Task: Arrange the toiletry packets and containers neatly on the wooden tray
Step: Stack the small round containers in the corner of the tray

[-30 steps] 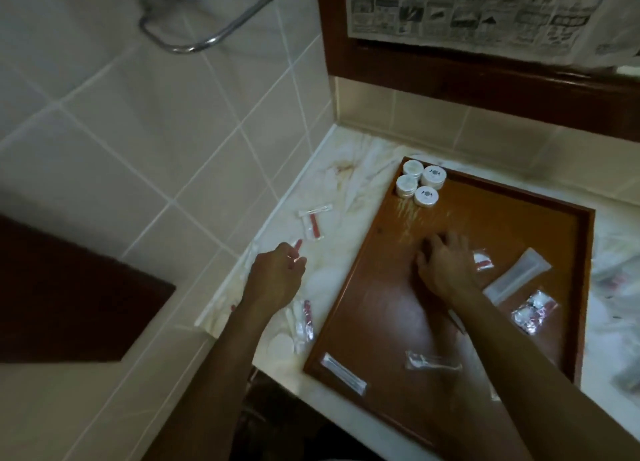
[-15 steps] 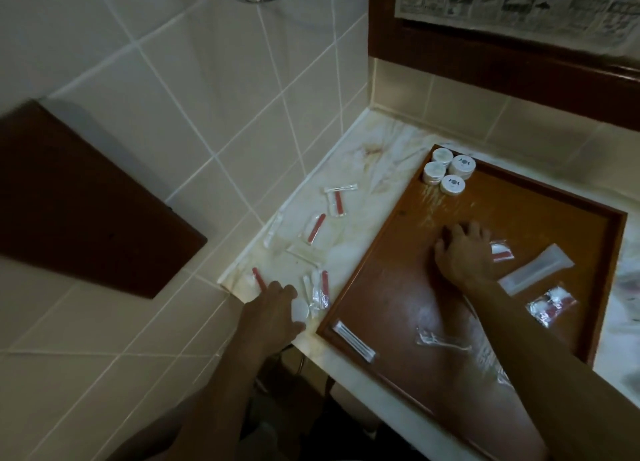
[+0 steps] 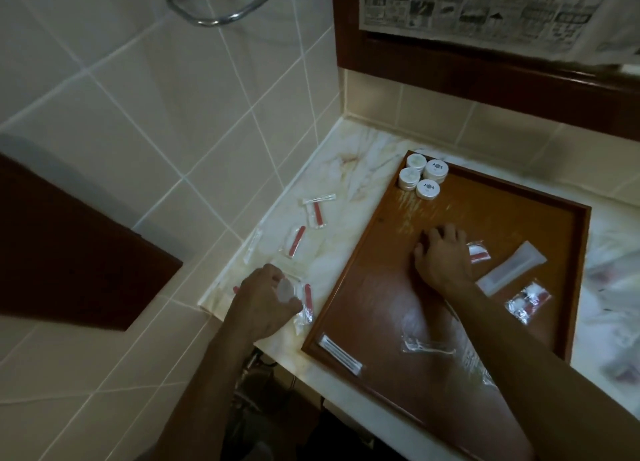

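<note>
The wooden tray lies on the marble counter. Several white round containers cluster in its far left corner. On the tray also lie a white tube, a red-and-white packet, a small packet, a clear packet and a long thin packet. My right hand rests on the tray's middle, fingers spread. My left hand is at the counter's front edge, left of the tray, fingers curled round a clear packet with a round white pad.
More loose packets with red strips lie on the counter left of the tray: one pair by the wall, one, one beside my left hand. Tiled wall stands left, a dark wood frame behind. Blurred packets lie right of the tray.
My left hand drew back from the middle of the counter to its front edge and closed on the clear packet there. My right hand stayed on the tray.
</note>
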